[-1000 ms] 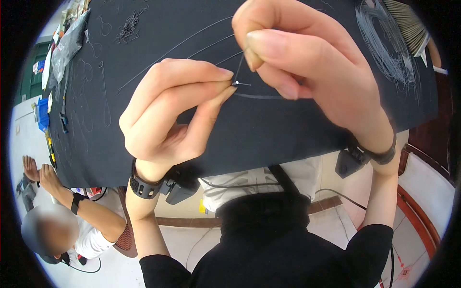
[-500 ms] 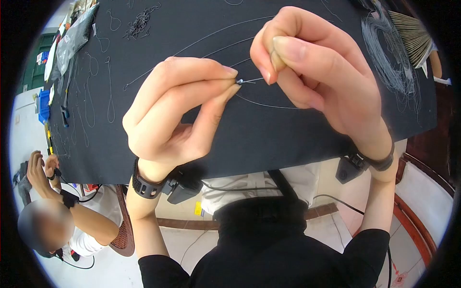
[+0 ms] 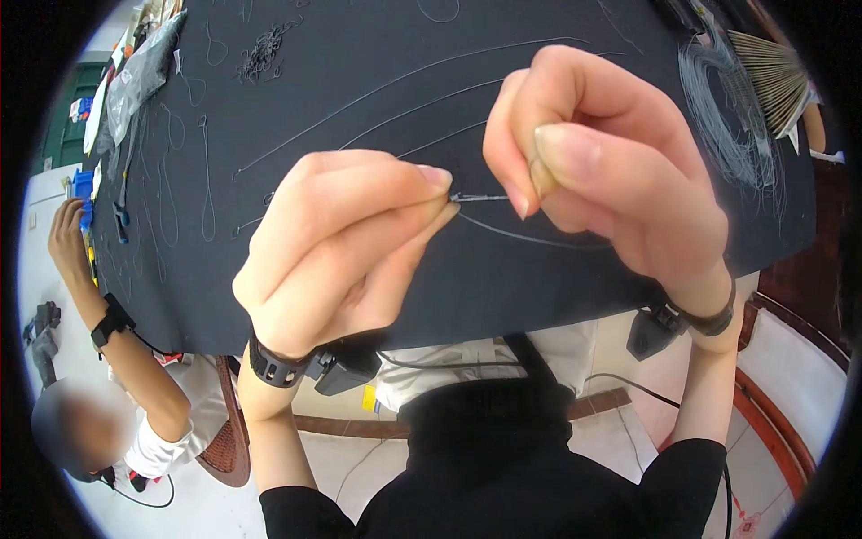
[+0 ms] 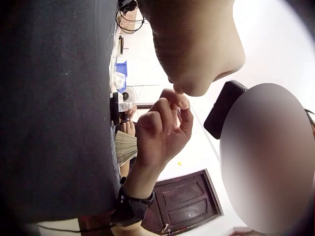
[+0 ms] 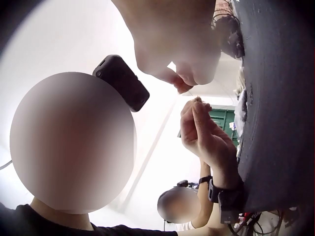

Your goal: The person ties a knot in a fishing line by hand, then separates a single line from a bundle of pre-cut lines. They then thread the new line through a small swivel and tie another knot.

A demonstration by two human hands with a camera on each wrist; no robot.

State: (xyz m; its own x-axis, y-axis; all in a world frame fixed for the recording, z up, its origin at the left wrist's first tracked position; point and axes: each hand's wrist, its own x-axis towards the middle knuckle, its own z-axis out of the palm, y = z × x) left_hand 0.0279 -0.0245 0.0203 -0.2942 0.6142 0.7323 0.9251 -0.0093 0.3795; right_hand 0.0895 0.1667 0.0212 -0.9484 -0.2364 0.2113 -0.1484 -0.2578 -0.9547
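Observation:
My left hand [image 3: 341, 247] pinches a thin grey line [image 3: 483, 198] between its thumb and fingertips, at a small shiny bit [image 3: 454, 197] that pokes out there. To its right, my right hand [image 3: 624, 171] pinches the same line between thumb and curled forefinger. A short stretch of doubled strand runs nearly level between the two hands. Another strand [image 3: 530, 237] curves below, from the left fingertips toward the right hand. In the left wrist view the right hand [image 4: 162, 125] shows its curled fingers; the left hand [image 5: 209, 132] appears in the right wrist view.
Several long thin strands [image 3: 422, 65] lie on the black tabletop [image 3: 503, 287]. A dark tangle [image 3: 267, 52] is at the back left, looped lines [image 3: 207, 180] at the left. A coil of line [image 3: 718, 99] and a fanned bundle [image 3: 772, 76] lie right. Another person [image 3: 148, 377] sits at left.
The right hand has moved right and down, drawing the strand from upright to nearly level. Both hands are lower in the head view. The other person's arm has risen.

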